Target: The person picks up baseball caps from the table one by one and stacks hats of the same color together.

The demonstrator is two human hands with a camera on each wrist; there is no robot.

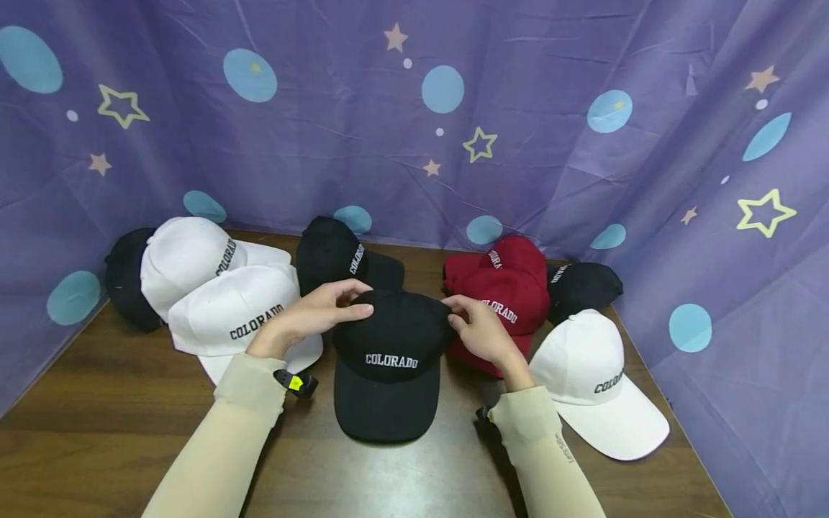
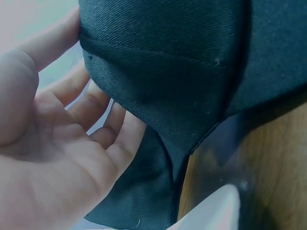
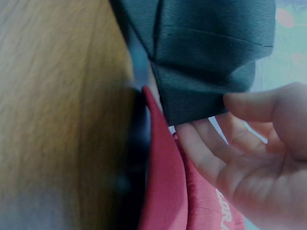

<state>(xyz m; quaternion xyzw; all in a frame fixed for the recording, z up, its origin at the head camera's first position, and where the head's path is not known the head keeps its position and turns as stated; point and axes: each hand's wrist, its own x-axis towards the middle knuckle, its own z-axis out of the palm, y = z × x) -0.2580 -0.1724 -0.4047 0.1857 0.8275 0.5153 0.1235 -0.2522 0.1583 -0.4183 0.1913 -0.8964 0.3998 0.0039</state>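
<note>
A black baseball cap [image 1: 388, 331] with white COLORADO lettering is held between both hands, its brim toward the person. My left hand [image 1: 317, 313] grips the cap's left side near the back, thumb on top. In the left wrist view, the fingers of the left hand [image 2: 62, 139] reach behind the black fabric [image 2: 158, 57]. On the opposite side my right hand [image 1: 482, 327] pinches the rim. The right wrist view shows the right hand [image 3: 254, 153] with thumb and fingers on either face of the cap's edge [image 3: 192, 103].
White caps [image 1: 227, 309] overlap at the left beside a dark cap [image 1: 129, 277]. Another black cap [image 1: 330, 248] sits behind the held one. Stacked red caps [image 1: 518, 288], a black cap [image 1: 586, 288] and a white cap [image 1: 583, 360] lie right on the wooden table [image 1: 84, 432]. A purple curtain [image 1: 363, 108] encloses it.
</note>
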